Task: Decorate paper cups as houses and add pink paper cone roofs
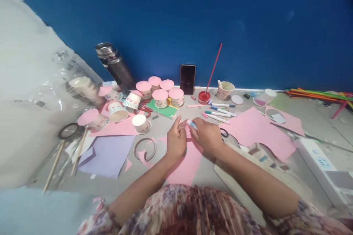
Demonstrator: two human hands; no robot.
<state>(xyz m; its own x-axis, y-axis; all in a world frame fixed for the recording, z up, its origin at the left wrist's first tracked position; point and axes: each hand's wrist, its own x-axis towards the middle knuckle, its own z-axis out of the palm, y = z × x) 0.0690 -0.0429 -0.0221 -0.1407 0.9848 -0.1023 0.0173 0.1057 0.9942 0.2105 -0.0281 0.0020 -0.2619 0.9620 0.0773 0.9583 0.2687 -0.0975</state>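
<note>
head view: small blue tube (192, 124) pinched in right hand (207, 136) fingers (196, 129).

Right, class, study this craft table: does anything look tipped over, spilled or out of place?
Yes. One paper cup lies on its side on pink paper, and a clear cup near the wall is tipped over too. Nothing looks spilled.

The right hand (207, 136) pinches a blue-white stick (192, 124) over pink paper (184, 167). The left hand (176, 140) is at its nine o'clock, and cups (160, 97) are at eleven.
</note>
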